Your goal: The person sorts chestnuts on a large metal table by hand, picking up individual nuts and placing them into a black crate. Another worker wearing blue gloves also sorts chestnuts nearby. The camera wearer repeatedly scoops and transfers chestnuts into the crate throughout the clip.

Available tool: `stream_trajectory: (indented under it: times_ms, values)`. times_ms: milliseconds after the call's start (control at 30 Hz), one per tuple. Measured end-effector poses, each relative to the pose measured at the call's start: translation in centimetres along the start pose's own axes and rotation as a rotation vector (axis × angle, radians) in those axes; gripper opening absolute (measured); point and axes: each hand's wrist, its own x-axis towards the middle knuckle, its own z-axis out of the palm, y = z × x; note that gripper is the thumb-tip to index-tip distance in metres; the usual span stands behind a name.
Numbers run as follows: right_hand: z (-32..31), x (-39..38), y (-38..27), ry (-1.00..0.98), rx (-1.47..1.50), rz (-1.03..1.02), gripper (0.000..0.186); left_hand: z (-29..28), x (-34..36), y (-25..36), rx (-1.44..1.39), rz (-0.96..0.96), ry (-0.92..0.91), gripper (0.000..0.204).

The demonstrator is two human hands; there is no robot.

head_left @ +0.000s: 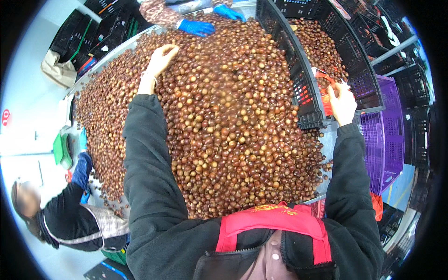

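Note:
A broad heap of glossy brown chestnuts with pale patches covers the table before me. My left hand is over the heap's far left part, its fingers bent inward and close together. Whether a chestnut is inside them is hidden. On the right, my right hand is at the near end of a black crate, with its fingers closed on an orange net bag. A red-and-white strip shows beside those fingers. More chestnuts lie within the crate.
Across the table are another person's blue-gloved hands. A co-worker in a checked apron stands at the left edge, near a green scoop-like container. Purple crates stand at right, with stacked black crates beyond.

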Motion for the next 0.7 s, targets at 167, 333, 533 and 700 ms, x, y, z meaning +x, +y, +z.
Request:
stream_trajectory:
  times_ms: [167, 333, 533, 700]
  values:
    - [0.1, 0.1, -0.2, 0.018, 0.048, 0.018, 0.019, 4.2, 1.6, -2.4, -0.102, -0.102, -0.081, 0.040]
    - [0.2, 0.4, -0.3, 0.001, 0.022, -0.003, 0.019, 5.2, 0.5, -1.2, 0.266, -0.047, -0.106, 0.054]
    - [0.2, 0.2, -0.2, -0.009, 0.028, 0.009, 0.020, 5.6, -0.8, -0.4, 0.231, -0.021, -0.015, 0.046]
    - [0.1, 0.5, -0.5, -0.045, 0.048, 0.039, 0.022, 5.8, -1.2, 2.1, 0.099, 0.414, -0.020, 0.028]
